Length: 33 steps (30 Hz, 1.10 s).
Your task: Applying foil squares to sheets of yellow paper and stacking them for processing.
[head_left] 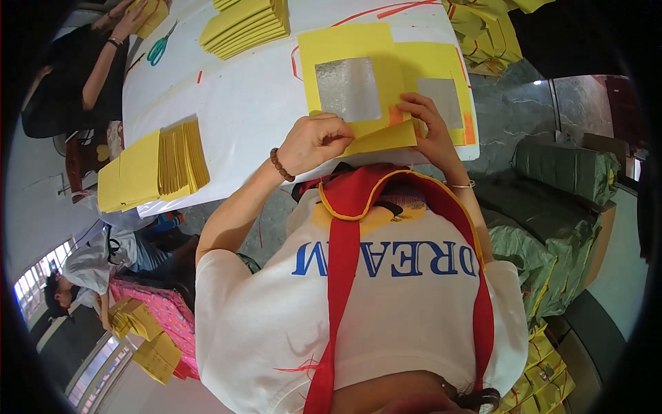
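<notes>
At the table's near edge lies a yellow paper sheet [349,45] with a silver foil square on it. Its near edge is turned up into a folded strip [383,140]. My left hand [318,141] pinches the left end of this strip, fingers closed. At the strip's right end my right hand [431,127] holds the paper, with bent fingers over the sheet and the thumb near the fold. Partly under it, to the right, is a second yellow sheet [427,58] with a silver square and an orange patch.
The white table [241,117] bears a yellow paper stack [183,159] at left and another stack [247,27] at the back. Teal scissors [158,50] lie near a co-worker's arm [100,76]. Red strips [386,10] lie at the far edge. Green wrapped bundles [545,234] stand right.
</notes>
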Motion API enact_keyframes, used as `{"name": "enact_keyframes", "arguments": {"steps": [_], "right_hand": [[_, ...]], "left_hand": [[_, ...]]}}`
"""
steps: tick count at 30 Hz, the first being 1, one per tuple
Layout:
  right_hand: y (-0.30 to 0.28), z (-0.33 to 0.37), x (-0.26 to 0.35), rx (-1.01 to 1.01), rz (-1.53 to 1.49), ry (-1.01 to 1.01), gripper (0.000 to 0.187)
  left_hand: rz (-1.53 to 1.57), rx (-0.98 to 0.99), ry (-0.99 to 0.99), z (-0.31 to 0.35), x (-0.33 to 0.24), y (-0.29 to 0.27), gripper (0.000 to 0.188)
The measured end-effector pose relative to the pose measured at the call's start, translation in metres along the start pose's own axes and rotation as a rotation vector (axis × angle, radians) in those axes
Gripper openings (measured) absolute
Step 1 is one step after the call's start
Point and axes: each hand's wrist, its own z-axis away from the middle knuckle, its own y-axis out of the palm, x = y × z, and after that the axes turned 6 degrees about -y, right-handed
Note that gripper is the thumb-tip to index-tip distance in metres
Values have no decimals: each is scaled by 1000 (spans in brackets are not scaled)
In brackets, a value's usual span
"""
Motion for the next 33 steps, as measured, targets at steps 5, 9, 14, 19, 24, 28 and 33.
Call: {"name": "enact_keyframes", "arguments": {"steps": [5,9,14,19,24,28,33], "right_hand": [[-1,1,-2,-9,-29,-37,35],[3,-3,-2,-58,33,-36,27],[5,-9,-1,-115,-62,85,18],[5,-8,5,-122,-133,120,18],[6,-8,0,-147,-199,135,17],[3,-8,-2,-95,-225,141,13],[-1,-7,-3,-60,-217,153,15]], "left_hand": [[-13,-56,15,2,1,5,11],[-401,-259,368,-3,-14,12,27],[-588,-168,413,-4,-3,9,39],[-625,-75,402,-2,-10,8,50],[-637,-24,351,0,-15,5,59],[-591,23,367,-5,-12,-2,57],[-528,12,440,-8,-3,-9,31]]}}
